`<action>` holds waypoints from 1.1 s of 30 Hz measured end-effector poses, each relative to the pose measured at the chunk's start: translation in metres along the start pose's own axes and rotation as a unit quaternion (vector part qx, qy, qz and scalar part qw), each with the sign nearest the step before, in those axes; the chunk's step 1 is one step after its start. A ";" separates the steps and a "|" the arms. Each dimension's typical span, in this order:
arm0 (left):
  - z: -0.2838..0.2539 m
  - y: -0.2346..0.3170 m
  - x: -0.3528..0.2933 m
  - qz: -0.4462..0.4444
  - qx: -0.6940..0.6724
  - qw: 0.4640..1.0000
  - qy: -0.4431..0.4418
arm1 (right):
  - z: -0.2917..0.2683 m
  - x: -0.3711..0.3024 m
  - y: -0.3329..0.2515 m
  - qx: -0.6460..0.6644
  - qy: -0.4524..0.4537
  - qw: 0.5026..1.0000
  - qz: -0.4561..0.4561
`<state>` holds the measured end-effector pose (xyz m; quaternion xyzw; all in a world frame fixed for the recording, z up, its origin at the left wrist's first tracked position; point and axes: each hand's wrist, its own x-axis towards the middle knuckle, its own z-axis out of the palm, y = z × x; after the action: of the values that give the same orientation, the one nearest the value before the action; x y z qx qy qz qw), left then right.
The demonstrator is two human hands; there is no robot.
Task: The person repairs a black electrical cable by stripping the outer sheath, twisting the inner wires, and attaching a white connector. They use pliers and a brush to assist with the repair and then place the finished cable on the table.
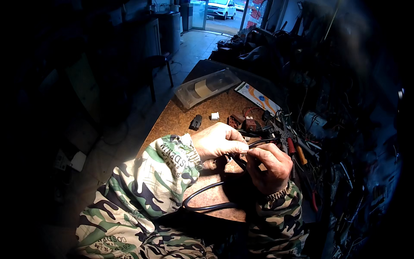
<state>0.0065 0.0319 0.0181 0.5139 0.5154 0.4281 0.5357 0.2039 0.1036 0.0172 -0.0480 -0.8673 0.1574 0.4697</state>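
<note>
Over the near part of a brown wooden table, my hands are close together, fingertips meeting. My left hand is closed in a pinch on a black cable, thumb and forefinger pressed together. Opposite it, my right hand also grips the cable with bent fingers. The exact spot between the fingertips is too small to make out. Below the hands the black cable bends in a loop close to the table's near edge. Beyond my left hand lie a black plug connector and a small white connector.
Several brown connectors lie beyond my hands. To the right, red-handled pliers and an orange-handled tool lie among tangled wires. A clear plastic tray and a white-and-orange package are farther back. A dark stool stands left.
</note>
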 end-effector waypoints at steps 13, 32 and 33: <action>0.031 -0.002 0.001 0.203 0.165 0.953 0.154 | -0.009 -0.009 -0.004 0.244 -0.005 0.915 0.320; 0.021 0.001 0.002 0.211 0.104 0.969 0.073 | -0.010 -0.012 0.012 0.431 -0.021 0.799 0.420; 0.021 0.002 0.001 0.212 0.119 0.967 0.080 | -0.010 -0.012 0.012 0.450 -0.021 0.784 0.426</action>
<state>0.0279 0.0309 0.0182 0.6357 0.4833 0.5068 0.3247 0.2179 0.1147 0.0092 -0.1926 -0.5987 0.7151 0.3052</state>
